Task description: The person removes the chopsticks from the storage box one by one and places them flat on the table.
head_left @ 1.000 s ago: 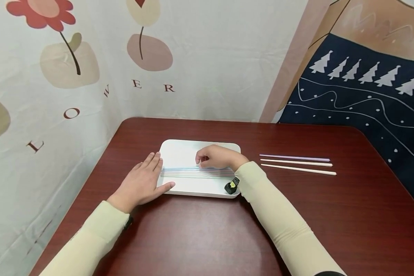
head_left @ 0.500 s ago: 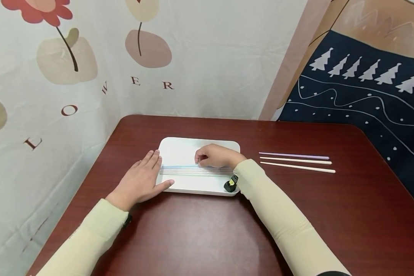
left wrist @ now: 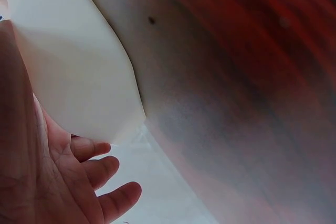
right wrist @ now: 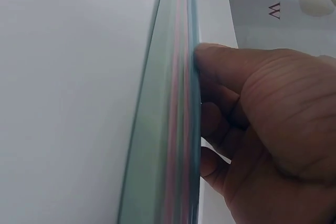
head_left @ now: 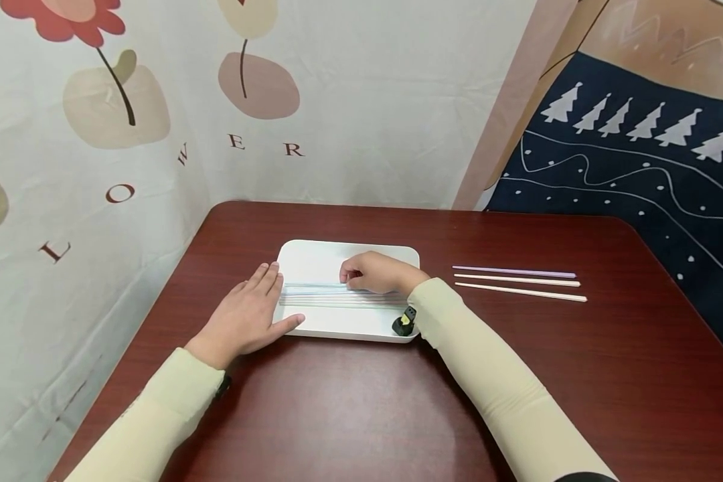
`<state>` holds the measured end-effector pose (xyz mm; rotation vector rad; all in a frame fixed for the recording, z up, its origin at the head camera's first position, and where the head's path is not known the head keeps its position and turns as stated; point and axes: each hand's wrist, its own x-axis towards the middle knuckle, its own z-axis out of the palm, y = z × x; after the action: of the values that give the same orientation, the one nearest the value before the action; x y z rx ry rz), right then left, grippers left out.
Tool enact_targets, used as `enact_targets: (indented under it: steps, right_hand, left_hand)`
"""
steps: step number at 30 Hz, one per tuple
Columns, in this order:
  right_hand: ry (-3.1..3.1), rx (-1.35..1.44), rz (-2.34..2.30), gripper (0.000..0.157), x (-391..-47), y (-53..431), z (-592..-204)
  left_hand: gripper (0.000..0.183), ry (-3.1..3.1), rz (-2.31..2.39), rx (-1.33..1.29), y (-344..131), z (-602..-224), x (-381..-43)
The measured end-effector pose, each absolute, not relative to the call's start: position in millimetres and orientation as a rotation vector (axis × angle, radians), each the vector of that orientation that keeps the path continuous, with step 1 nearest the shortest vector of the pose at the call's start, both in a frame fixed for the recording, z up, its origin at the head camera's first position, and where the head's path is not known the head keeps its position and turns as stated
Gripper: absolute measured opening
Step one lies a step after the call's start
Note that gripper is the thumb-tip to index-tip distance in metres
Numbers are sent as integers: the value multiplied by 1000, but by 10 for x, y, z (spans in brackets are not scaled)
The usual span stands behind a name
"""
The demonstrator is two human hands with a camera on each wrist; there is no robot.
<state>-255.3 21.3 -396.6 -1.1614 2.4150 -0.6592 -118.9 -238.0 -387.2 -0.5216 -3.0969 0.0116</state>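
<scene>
On the white tray (head_left: 316, 261) lies a row of several thin pastel chopsticks (head_left: 313, 299), running left to right. My right hand (head_left: 373, 272) pinches a blue chopstick (right wrist: 193, 14) at the row's far side, thumb and fingertips against it. Beside it in the right wrist view, pink chopsticks (right wrist: 173, 114) and a pale green one (right wrist: 144, 150) lie close together. My left hand (head_left: 247, 321) rests with straight fingers at the tray's left edge, thumb over the near left corner. In the left wrist view, the tray's pale side (left wrist: 79, 77) is against the palm.
Right of the tray, a purple chopstick (head_left: 515, 272) and two cream chopsticks (head_left: 518, 280) lie roughly parallel on the brown table (head_left: 361, 402). A small black device (head_left: 404, 323) hangs at the right wrist, over the tray's near right corner. Printed cloth (head_left: 367, 134) hangs behind the table.
The blue chopstick has shifted slightly away from the row, toward the tray's far side. The left hand stays in place at the tray's edge; the view has tilted slightly.
</scene>
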Motion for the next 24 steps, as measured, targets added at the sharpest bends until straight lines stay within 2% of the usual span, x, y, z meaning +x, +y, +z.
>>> enact_targets:
  steps: [10,24]
  right_hand:
    - [2442,-1174,-625,8,-2565,185,-3984]
    - [2460,-1179,-652,13,-2553,209,-3979]
  left_hand:
    - [98,-3102,4,-518,-2385,-3861,-1187]
    - [96,-3103,10,-518,-2383,-3870,-1195]
